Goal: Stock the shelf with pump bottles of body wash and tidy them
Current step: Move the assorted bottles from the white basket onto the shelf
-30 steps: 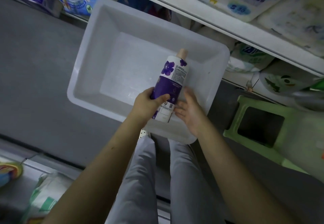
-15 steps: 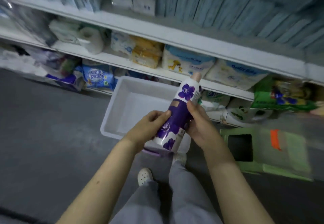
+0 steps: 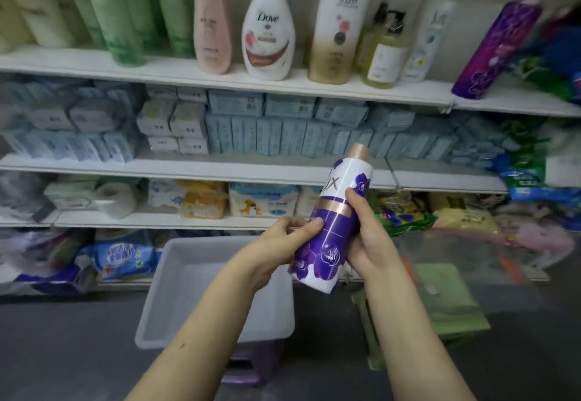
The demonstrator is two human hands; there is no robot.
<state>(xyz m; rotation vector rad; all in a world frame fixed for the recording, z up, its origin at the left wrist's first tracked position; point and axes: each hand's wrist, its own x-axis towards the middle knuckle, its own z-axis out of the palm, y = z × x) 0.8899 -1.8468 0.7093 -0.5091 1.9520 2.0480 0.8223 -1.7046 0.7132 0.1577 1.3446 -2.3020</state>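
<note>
A: What does the head camera show in the hands?

B: A tall, round body wash bottle (image 3: 333,221). It is held in the air in front of the lower shelves, above the far right corner of a white tub (image 3: 195,290). It leans a little, with its top to the right and away from the person.

A: How does it look?

B: The shoulder is white, with purple flowers and part of a slanted logo. A rose-gold band runs round the middle, with deep purple below it. The base is white again with more purple blossoms, and the top ends in a rose-gold neck.

A: And the grip?

B: The left hand (image 3: 283,243) holds the lower half from the left, thumb laid across the purple part and fingers behind the bottle. The right hand (image 3: 367,240) wraps it from the right, thumb on the front just by the gold band. Both are closed round the bottle.

A: Where do the other bottles stand?

B: On the top shelf (image 3: 125,67). From the left there is a row of green bottles (image 3: 125,14), then a pink bottle (image 3: 210,23), a Dove bottle (image 3: 267,33) and an Olay bottle (image 3: 338,29), all upright and close together. Farther right, a purple bottle (image 3: 496,45) with a pale pump looks tilted, top leaning right. That edge is blurred.

A: Anything lower down?

B: The tub sits on a purple stool (image 3: 251,366). A green stool (image 3: 446,300) stands just to its right on the dark floor (image 3: 63,353).
</note>
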